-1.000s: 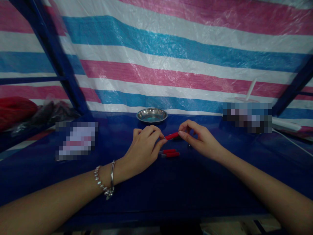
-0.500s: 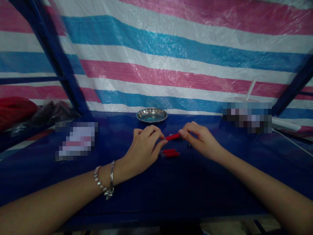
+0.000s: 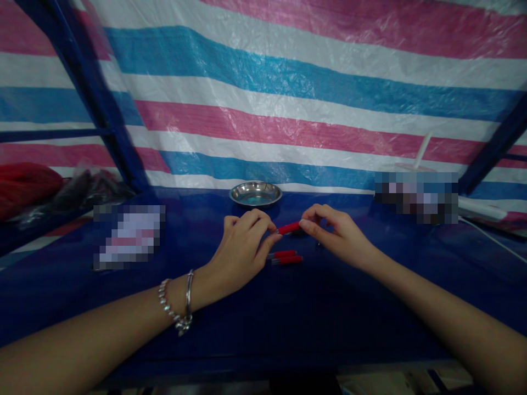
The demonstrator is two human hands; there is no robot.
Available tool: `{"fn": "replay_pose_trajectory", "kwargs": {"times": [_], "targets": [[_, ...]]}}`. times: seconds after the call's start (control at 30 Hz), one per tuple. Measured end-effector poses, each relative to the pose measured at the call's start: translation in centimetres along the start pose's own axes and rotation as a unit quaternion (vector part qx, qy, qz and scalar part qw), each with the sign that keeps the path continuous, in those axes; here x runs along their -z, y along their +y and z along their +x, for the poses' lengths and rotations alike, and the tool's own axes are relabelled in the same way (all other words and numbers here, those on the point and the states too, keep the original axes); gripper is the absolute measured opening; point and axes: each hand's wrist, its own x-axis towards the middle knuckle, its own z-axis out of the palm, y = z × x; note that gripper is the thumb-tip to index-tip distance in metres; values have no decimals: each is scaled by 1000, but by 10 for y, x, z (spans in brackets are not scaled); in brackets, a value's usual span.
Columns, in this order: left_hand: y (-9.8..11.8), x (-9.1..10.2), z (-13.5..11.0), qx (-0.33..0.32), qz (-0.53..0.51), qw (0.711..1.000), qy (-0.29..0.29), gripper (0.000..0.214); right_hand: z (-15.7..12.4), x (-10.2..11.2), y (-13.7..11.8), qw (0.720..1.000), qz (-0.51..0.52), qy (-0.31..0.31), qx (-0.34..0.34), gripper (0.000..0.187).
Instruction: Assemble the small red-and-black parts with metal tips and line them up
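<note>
Between my hands, above the blue table, a red pen (image 3: 289,227) is held nearly level, its right end a little higher. My left hand (image 3: 242,249), with bracelets at its wrist, pinches the pen's left end between thumb and fingertips. The thumb and forefinger of my right hand (image 3: 335,230) close on the other end. Just below, two more red pens lie side by side on the table, an upper pen (image 3: 285,254) and a lower pen (image 3: 290,260). The left ends of these look greyish, and my left hand is close to them.
A shallow metal dish (image 3: 256,195) stands at the back of the blue table (image 3: 263,329). Blurred-out items lie left (image 3: 132,236) and right (image 3: 420,197). Striped plastic sheeting (image 3: 288,109) hangs behind, between blue frame posts. A red bag (image 3: 28,186) sits at far left.
My right hand has shifted slightly left along the pen, and its fingers have changed position a little. My left hand and the two lying pens look almost the same.
</note>
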Motion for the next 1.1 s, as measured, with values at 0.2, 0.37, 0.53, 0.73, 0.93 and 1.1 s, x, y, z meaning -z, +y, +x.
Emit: {"fn": "replay_pose_trajectory", "kwargs": {"times": [0.2,0.37,0.53,0.73,0.93,1.1], "targets": [[-1,0,-1,-4,1,1000,-3,8,0,0,2,1000,5,-30,0,31],[-2,-1,-1,-4,3,1000,-3,7,0,-2,2,999,36,-24,0,21],[-3,-1,-1,-5,4,1000,-1,7,-1,-2,2,999,43,-3,2,11],[-1,0,0,-3,3,1000,10,7,-1,-1,0,998,64,-4,-27,20],[-1,-1,0,-5,-1,1000,11,7,0,0,0,999,40,-18,-9,30],[-1,-1,0,-3,-1,1000,4,8,0,0,-1,997,70,-15,-16,20]]}}
